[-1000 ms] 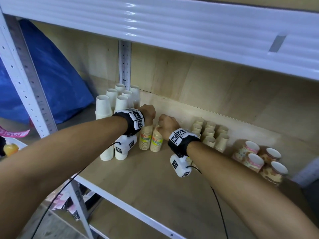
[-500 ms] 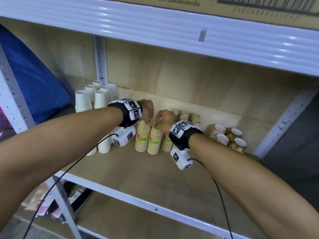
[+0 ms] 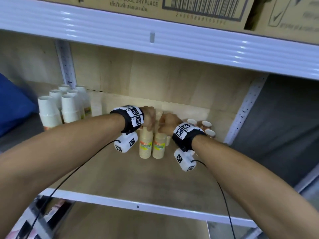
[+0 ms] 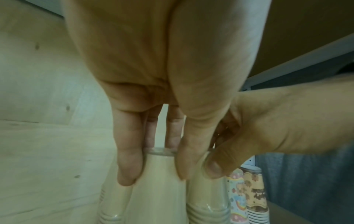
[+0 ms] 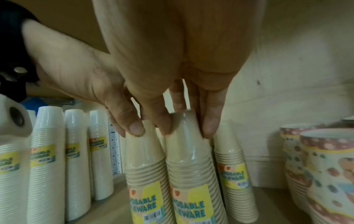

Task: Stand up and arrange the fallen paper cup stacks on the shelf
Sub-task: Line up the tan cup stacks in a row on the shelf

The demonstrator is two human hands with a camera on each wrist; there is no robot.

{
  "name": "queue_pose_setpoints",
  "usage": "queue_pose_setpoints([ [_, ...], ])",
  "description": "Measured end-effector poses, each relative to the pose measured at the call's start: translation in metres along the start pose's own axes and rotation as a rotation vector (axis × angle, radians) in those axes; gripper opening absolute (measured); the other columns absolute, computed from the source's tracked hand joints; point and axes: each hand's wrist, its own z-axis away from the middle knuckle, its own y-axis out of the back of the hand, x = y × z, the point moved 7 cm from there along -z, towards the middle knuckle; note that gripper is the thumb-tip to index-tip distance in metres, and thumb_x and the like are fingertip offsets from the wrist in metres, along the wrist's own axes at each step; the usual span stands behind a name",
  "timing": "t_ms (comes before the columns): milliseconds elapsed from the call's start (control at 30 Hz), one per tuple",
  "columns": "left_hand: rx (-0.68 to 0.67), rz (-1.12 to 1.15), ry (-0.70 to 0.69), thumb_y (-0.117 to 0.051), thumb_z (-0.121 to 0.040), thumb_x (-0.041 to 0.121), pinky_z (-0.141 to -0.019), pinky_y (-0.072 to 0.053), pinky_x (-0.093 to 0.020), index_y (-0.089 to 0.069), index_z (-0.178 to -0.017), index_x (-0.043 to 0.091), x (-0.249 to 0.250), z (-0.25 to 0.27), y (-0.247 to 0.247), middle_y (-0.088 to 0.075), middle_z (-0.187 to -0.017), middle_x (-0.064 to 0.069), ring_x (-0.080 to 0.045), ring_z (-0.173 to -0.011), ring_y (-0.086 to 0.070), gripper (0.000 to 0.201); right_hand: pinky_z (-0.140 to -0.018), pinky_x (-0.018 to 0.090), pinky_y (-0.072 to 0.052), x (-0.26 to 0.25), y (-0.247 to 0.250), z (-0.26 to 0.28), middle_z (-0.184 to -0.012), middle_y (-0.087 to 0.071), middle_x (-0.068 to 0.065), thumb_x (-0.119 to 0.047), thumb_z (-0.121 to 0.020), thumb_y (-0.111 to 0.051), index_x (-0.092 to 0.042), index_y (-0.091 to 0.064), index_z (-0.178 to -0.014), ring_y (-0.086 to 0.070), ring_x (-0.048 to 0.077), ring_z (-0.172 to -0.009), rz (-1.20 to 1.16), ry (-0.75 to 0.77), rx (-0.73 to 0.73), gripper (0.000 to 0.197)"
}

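My left hand pinches the top of one kraft-brown paper cup stack, thumb on one side and fingers down the other, as the left wrist view shows. My right hand grips the top of the neighbouring brown stack the same way, thumb and fingers closed around its upper cup. Both stacks stand upright on the wooden shelf, side by side and touching, each wrapped in clear film with a yellow-green "DISPOSABLE TABLEWARE" label. My two hands nearly meet above them.

In the right wrist view a third brown stack stands upright just behind and to the right of the one I hold. Further left, white cup stacks stand in a tight group near the shelf's rear upright post. To the right, near the other post, patterned cup stacks with pink rims stand mouths up. A cardboard box with a barcode sits on the shelf above. A blue bag shows at the far left, outside the frame of the shelf.
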Motion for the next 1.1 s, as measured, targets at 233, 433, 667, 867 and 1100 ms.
queue_pose_setpoints([
  [233,0.009,0.019,-0.065,-0.074,-0.084,0.015,-0.071,-0.05,-0.028,-0.069,-0.115,0.007,0.019,-0.012,-0.01,-0.068,-0.115,-0.007,-0.017,-0.088,-0.059,0.033,-0.078,0.029,-0.05,0.03,0.001,-0.001,-0.116,-0.066,0.01,-0.016,-0.086,-0.066,-0.009,-0.066,-0.114,-0.064,0.027,-0.105,0.013,-0.064,0.037,0.029],
  [433,-0.03,0.094,-0.107,-0.074,-0.083,0.013,-0.08,-0.052,-0.028,-0.069,-0.118,0.01,0.02,-0.027,-0.023,-0.068,-0.117,-0.004,-0.021,-0.105,-0.064,0.036,-0.09,0.036,-0.051,0.044,-0.007,-0.014,-0.119,-0.064,0.013,-0.015,-0.089,-0.062,-0.007,-0.065,-0.115,-0.06,0.033,-0.112,0.048,-0.067,0.062,0.028],
  [667,-0.044,0.137,-0.115,-0.077,-0.08,0.016,-0.079,-0.058,-0.033,-0.073,-0.105,0.014,0.014,-0.043,-0.026,-0.071,-0.106,-0.004,-0.023,-0.098,-0.067,0.025,-0.084,0.032,-0.047,0.06,-0.012,-0.032,-0.115,-0.063,0.009,-0.013,-0.086,-0.056,-0.015,-0.062,-0.111,-0.057,0.031,-0.109,-0.044,-0.116,0.101,0.026],
  [867,-0.086,0.133,-0.131,-0.079,-0.079,0.015,-0.069,-0.057,-0.031,-0.073,-0.099,0.015,0.012,-0.048,-0.026,-0.073,-0.099,-0.006,-0.025,-0.09,-0.071,0.02,-0.078,0.029,-0.045,0.061,-0.019,-0.044,-0.112,-0.065,0.008,-0.016,-0.088,-0.057,-0.014,-0.063,-0.112,-0.06,0.03,-0.105,-0.008,-0.102,0.087,0.025],
  [1100,-0.078,0.13,-0.138,-0.078,-0.08,0.014,-0.061,-0.055,-0.025,-0.072,-0.107,0.011,0.013,-0.051,-0.026,-0.071,-0.104,-0.005,-0.021,-0.086,-0.068,0.028,-0.082,0.03,-0.044,0.065,-0.023,-0.051,-0.113,-0.064,0.008,-0.02,-0.088,-0.058,-0.016,-0.063,-0.111,-0.058,0.03,-0.107,-0.026,-0.103,0.095,0.024],
])
